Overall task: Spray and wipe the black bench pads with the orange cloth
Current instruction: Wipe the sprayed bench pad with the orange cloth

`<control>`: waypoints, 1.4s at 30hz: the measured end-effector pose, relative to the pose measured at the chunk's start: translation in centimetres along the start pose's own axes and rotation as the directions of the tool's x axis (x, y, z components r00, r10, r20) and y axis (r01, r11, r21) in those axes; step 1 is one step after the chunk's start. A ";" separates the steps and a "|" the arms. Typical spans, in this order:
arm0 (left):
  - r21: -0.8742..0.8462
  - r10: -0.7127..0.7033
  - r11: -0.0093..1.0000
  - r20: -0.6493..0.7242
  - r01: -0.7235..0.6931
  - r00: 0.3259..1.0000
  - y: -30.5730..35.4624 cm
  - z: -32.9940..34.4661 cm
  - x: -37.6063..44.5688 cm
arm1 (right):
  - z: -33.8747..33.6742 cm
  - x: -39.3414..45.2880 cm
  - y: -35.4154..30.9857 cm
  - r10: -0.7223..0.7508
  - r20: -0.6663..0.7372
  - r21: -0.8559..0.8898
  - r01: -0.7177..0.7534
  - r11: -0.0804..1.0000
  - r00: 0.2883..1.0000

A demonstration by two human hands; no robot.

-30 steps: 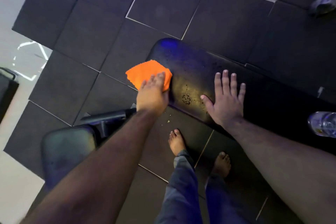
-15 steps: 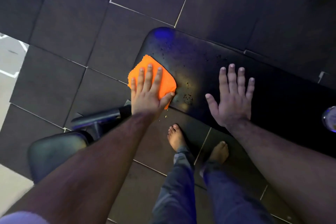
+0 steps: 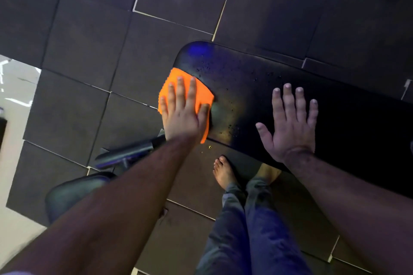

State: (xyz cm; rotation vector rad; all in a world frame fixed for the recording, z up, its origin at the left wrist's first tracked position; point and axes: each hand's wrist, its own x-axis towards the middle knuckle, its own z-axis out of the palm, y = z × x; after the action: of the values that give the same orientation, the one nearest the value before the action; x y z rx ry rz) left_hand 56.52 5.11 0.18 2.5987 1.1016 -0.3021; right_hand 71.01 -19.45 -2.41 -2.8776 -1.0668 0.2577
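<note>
Pressing flat, the left hand [image 3: 182,110] lies spread on the cloth [image 3: 202,94], fingers apart and straight, palm down, not curled around it. That cloth is bright orange, nubbly like microfibre, folded into a rough square, and sits on the near left corner of the pad [image 3: 245,87], with one edge hanging over the pad's side. Long and black, the pad has a rounded end and a smooth, slightly glossy skin; small droplets bead on it near the cloth and farther along its top, and a blue glint shows at the rounded corner. Open and bare, the right hand [image 3: 290,127] rests palm down on the same pad, fingers splayed, holding nothing, well apart from the cloth. A dark metal frame tube [image 3: 131,152] runs out from under the left wrist toward a second, smaller padded seat [image 3: 71,194], also black and rounded. Below, the floor [image 3: 85,47] is dark square matting with pale seams. Two bare feet [image 3: 223,172] and grey-blue trouser legs stand just beside the pad's near edge.
</note>
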 end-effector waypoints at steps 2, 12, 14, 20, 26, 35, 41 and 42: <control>-0.079 -0.145 0.987 -0.044 0.141 0.988 1.9 -1.0 3.8 | -0.1 0.0 -0.1 -0.005 -0.002 -0.005 0.005 1.000 1.000; 0.126 0.391 0.903 0.159 -0.412 0.906 3.1 -2.2 5.1 | -0.8 0.1 -0.3 -0.001 0.002 -0.004 0.001 1.000 1.000; 0.133 0.382 0.905 0.162 -0.404 0.910 1.0 -3.0 6.2 | -0.6 0.1 -0.3 -0.001 -0.002 -0.011 0.001 1.000 1.000; -0.024 0.032 0.999 0.049 -0.031 0.998 10.2 -2.7 10.7 | -0.2 0.2 -0.3 -0.015 -0.006 -0.011 0.015 1.000 1.000; 0.140 0.551 0.812 0.135 -0.567 0.823 10.8 -1.1 7.1 | -2.3 -0.2 0.1 -0.029 0.000 0.123 0.029 0.992 1.000; 0.138 0.376 0.912 0.097 -0.387 0.921 13.0 -1.8 7.7 | -3.1 -3.6 8.3 0.327 0.051 -0.043 -0.325 0.945 0.944; 0.123 0.533 0.825 0.157 -0.552 0.831 16.0 0.2 3.3 | -1.9 -3.7 8.3 0.322 -0.008 -0.038 -0.322 0.946 0.947; 0.130 0.607 0.765 0.180 -0.631 0.774 14.7 0.4 1.9 | -2.0 -3.7 8.4 0.318 -0.009 -0.039 -0.318 0.947 0.948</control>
State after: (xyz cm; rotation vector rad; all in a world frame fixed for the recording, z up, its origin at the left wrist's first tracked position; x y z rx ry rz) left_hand 68.44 -3.44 2.05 2.8734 0.1215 -0.4147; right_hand 73.98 -28.27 -0.90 -3.0746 -0.6064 0.2493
